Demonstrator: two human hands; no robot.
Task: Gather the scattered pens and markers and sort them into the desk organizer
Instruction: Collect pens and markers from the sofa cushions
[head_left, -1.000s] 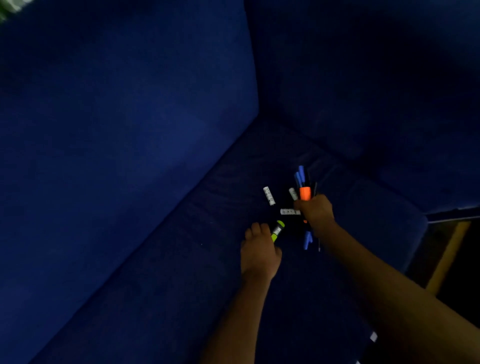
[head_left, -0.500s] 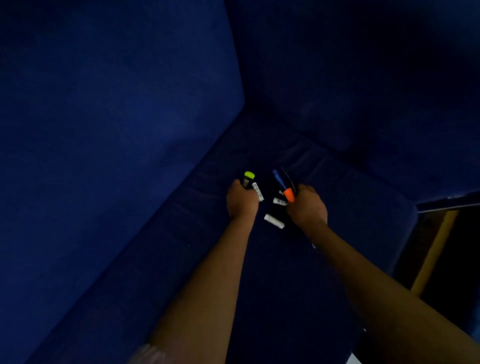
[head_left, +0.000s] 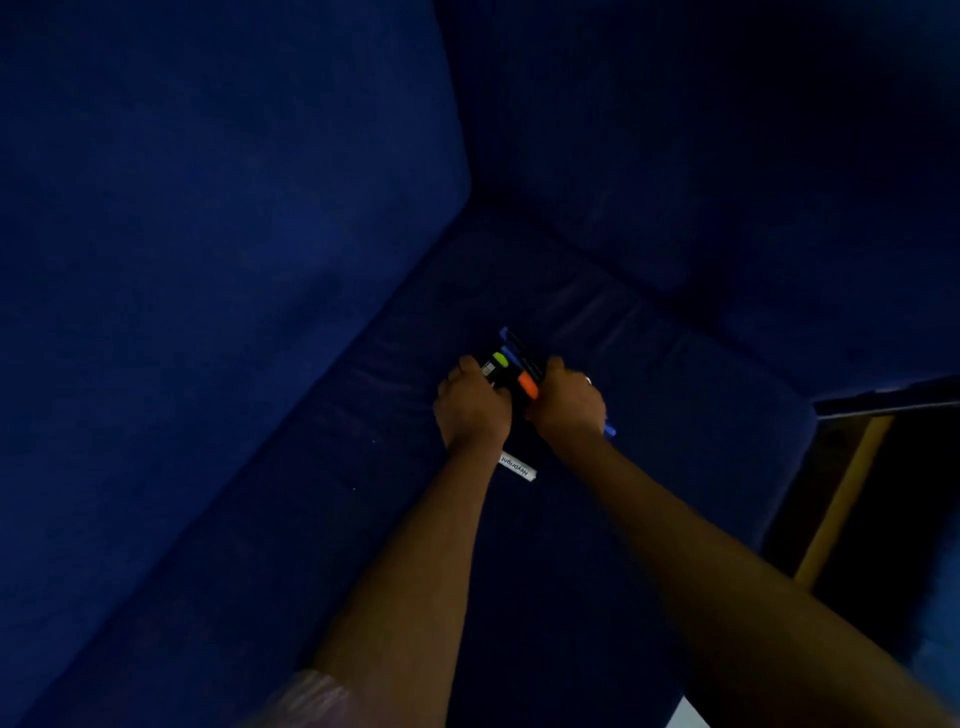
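Note:
Both my hands meet over the dark blue sofa seat (head_left: 363, 519). My left hand (head_left: 470, 408) grips a black marker with a yellow-green cap (head_left: 498, 361). My right hand (head_left: 566, 405) holds a bundle of pens and markers: an orange cap (head_left: 527, 385) shows on top, blue and black pens (head_left: 517, 345) stick out beyond the knuckles, and a blue end (head_left: 609, 430) pokes out below the hand. The two bundles touch each other. One marker with a white label (head_left: 517, 466) lies loose on the seat between my wrists. No desk organizer is in view.
Sofa back cushions (head_left: 208, 208) rise to the left and behind, forming a corner. At the right the seat ends beside a dark gap with a yellow wooden strip (head_left: 841, 499). The light is dim.
My left hand has moved right and brought its yellow-capped marker against the right hand's bundle. Two white-labelled markers that lay loose between the hands no longer show; one remains on the seat.

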